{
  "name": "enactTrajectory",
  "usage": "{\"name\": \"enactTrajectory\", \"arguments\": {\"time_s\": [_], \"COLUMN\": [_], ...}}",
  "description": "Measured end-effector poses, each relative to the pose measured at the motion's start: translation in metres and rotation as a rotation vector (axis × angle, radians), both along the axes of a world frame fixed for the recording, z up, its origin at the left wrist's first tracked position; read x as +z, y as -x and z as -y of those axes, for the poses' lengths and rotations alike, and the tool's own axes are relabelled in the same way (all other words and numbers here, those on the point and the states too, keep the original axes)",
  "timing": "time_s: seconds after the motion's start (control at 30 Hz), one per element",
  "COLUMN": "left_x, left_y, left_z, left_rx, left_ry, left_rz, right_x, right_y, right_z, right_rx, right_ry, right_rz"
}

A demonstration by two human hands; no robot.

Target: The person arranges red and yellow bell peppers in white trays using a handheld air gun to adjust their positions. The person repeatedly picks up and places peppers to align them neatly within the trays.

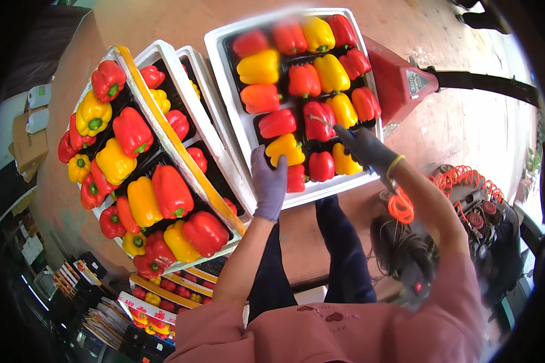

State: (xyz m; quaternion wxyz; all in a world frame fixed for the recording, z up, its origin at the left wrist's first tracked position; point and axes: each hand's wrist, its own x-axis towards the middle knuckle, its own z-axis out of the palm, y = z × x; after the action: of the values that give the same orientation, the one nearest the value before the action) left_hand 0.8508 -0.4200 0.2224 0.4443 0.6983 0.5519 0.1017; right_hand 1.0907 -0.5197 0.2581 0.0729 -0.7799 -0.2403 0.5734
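Peppers (303, 78), red, yellow and orange, filled a white foam box (224, 54) held in front of the person. The left hand (269, 181), in a grey glove, gripped the box's near rim with fingers curled over the edge beside a yellow pepper (284, 148). The right hand (364, 148), in a dark glove, clasped the near right rim. More boxes of peppers (133, 175) stood stacked to the left, near a red pallet jack (399, 81)

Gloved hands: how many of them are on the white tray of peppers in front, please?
2. The left hand, purple-gloved, lies on the near rim of the white tray by a yellow pepper; the right hand, dark-gloved, reaches over peppers near its right end. None seem hidden.
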Motion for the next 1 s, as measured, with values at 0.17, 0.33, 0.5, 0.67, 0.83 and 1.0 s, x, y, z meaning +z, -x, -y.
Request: {"name": "enactTrajectory", "arguments": {"time_s": [0.17,0.33,0.5,0.67,0.83,1.0], "left_x": [-0.043,-0.064,-0.075,-0.083,-0.089,-0.081], "left_y": [-0.064,-0.117,-0.158,-0.157,-0.147,-0.153], "left_z": [-0.031,-0.091,-0.143,-0.162,-0.165,-0.155], "left_rx": [-0.02,-0.14,-0.126,-0.099,-0.06,-0.101], "left_ry": [-0.225,-0.5,-0.577,-0.443,-0.52,-0.601], "left_rz": [-0.203,-0.437,-0.452,-0.332,-0.228,-0.344], "right_x": [-0.027,-0.01,0.002,0.001,0.028,0.049], "right_y": [-0.044,-0.082,-0.115,-0.118,-0.13,-0.14], "right_z": [-0.089,-0.156,-0.212,-0.249,-0.223,-0.163], "right_rx": [0.341,0.639,0.442,0.349,0.241,0.522], "right_ry": [-0.225,-0.365,-0.4,-0.443,-0.14,0.083], "right_rz": [0.097,0.103,0.217,0.345,0.161,0.381]}}
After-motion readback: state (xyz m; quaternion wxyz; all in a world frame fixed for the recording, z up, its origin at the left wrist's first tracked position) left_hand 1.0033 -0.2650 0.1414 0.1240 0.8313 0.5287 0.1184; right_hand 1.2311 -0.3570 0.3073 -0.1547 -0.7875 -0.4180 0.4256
